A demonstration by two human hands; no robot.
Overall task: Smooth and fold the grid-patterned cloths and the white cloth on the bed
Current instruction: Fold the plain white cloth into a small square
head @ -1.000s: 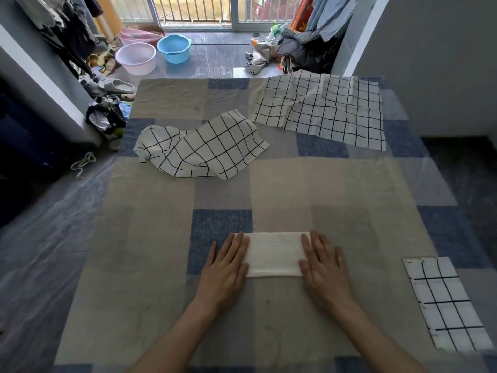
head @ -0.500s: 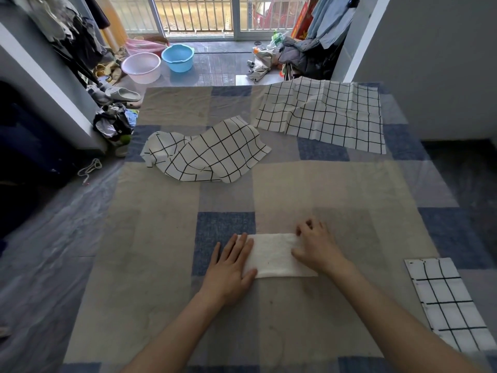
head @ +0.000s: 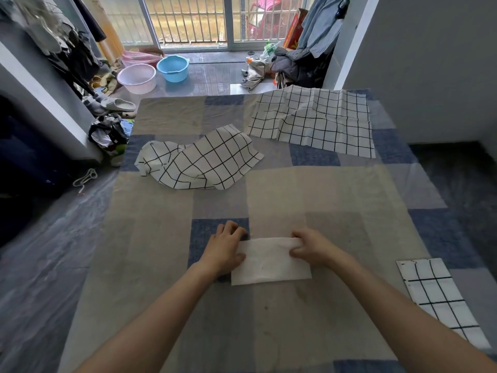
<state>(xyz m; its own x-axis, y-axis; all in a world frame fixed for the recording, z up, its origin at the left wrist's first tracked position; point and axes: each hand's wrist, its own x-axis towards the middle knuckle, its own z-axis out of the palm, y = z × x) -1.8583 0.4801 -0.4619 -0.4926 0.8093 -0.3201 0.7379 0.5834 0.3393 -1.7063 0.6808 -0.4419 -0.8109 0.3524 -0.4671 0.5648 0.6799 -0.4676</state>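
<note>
we've got the white cloth (head: 270, 261) lying as a narrow folded strip on the bed (head: 161, 238), right in front of us. our left hand (head: 224, 250) pinches its far left corner with curled fingers, our right hand (head: 309, 246) pinches the far right corner. we'd judge the next fold wants both corners lifted level and brought to the near edge together, then pressed flat. the cloth looks thin and soft. two grid-patterned cloths (head: 199, 160) wait farther up, one rumpled, one spread; a folded one (head: 441, 297) sits at right.
</note>
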